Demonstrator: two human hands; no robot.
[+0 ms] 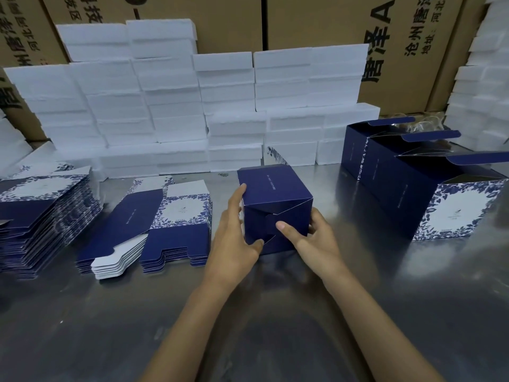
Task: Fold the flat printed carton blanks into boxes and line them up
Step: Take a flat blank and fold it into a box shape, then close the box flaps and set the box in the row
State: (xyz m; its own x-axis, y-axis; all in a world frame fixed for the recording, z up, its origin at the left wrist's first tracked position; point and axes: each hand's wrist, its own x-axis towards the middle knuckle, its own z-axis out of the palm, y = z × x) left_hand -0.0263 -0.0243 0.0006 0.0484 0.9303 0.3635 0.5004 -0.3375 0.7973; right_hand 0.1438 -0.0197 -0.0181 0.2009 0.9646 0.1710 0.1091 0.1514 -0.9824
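Observation:
A dark blue carton box [271,193] lies on its side on the steel table, its interlocked bottom flaps facing me. My left hand [237,238] holds its left side, fingers along the edge and thumb against the lower flap. My right hand [311,238] grips the right lower corner, with its thumb pressing the middle of the flaps. Flat blue-and-white printed blanks lie in a stack [170,224] just left of the box. A taller stack of blanks [41,213] sits at the far left. Three folded boxes [429,194] with open top flaps stand in a row at the right.
White foam blocks [192,106] are piled along the back of the steel table [275,312], with more at the right edge. Large brown cartons [316,20] with printed characters stand behind them.

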